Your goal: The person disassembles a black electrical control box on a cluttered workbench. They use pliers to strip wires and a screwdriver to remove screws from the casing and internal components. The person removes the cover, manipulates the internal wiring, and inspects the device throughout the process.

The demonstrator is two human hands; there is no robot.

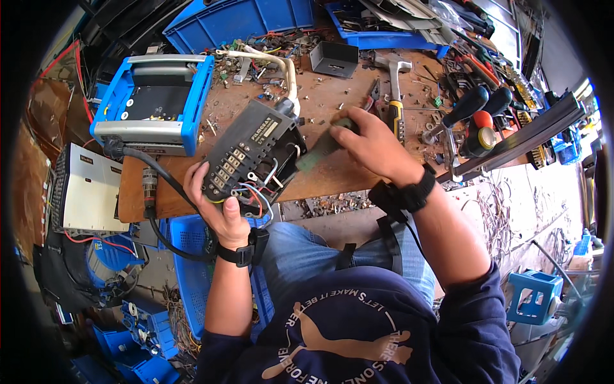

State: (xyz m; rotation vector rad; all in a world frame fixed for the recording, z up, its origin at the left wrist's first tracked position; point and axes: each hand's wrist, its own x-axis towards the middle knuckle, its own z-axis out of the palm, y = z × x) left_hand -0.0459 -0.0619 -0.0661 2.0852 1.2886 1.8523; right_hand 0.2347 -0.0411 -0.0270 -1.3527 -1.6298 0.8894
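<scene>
My left hand (220, 214) grips the lower end of a dark grey electrical filter box (243, 137), tilted over the bench's front edge. A row of screw terminals runs along its face, and loose white, blue and red wires (259, 192) stick out of its open side. My right hand (374, 147) is closed on a green board-like piece (316, 153), smeared by motion, just right of the box's open side. I cannot tell whether the piece touches the box. A thick white cable (291, 77) lies behind the box's upper end.
Small scraps litter the wooden bench (307, 182). A blue-framed device (153, 105) stands left, with a black cable (163, 169) beside it. A hammer (395, 89), red-handled pliers (373, 96), and several screwdrivers (470, 102) lie right. Behind are an open black box (334, 59) and blue bin (236, 22).
</scene>
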